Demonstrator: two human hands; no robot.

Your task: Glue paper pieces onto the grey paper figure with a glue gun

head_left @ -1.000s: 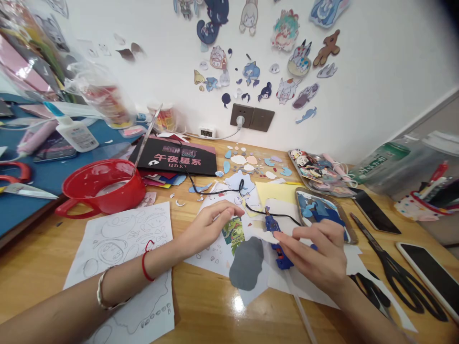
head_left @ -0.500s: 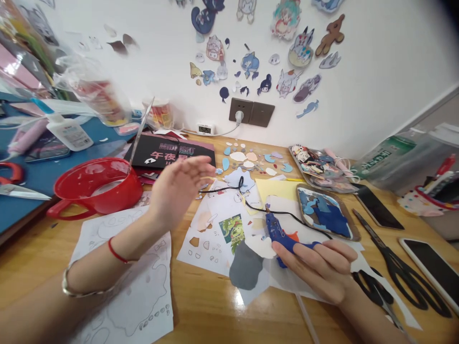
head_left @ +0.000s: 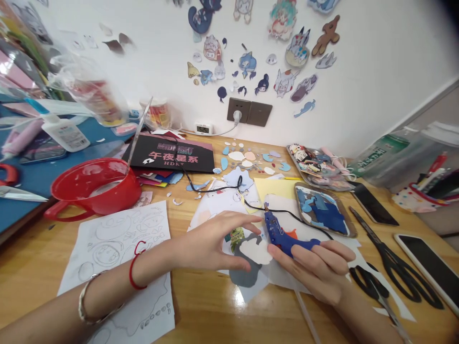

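Note:
My left hand (head_left: 218,241) is open, its thumb and fingers spread on the left side of a white cut-out piece (head_left: 256,251). That piece is held at its right edge by the fingertips of my right hand (head_left: 315,267). A grey rounded piece (head_left: 244,274) lies beneath it. Just beyond my right fingers is a blue glue gun (head_left: 278,234), its nozzle pointing up and away; whether the hand touches it is unclear. A clear stick (head_left: 306,313) lies below the right hand. A green printed picture (head_left: 234,235) is partly hidden behind my left hand.
A red mug (head_left: 95,188) and a sketched sheet (head_left: 125,224) are at left. A black box (head_left: 172,153) is at the back. A tray of blue pieces (head_left: 324,210), black scissors (head_left: 394,263) and two phones (head_left: 375,203) are at right. A black cord (head_left: 215,190) crosses the middle.
My left hand has moved right and down from over the black box to beside the white piece. The right hand stays nearly where it was, with the white piece slightly tilted.

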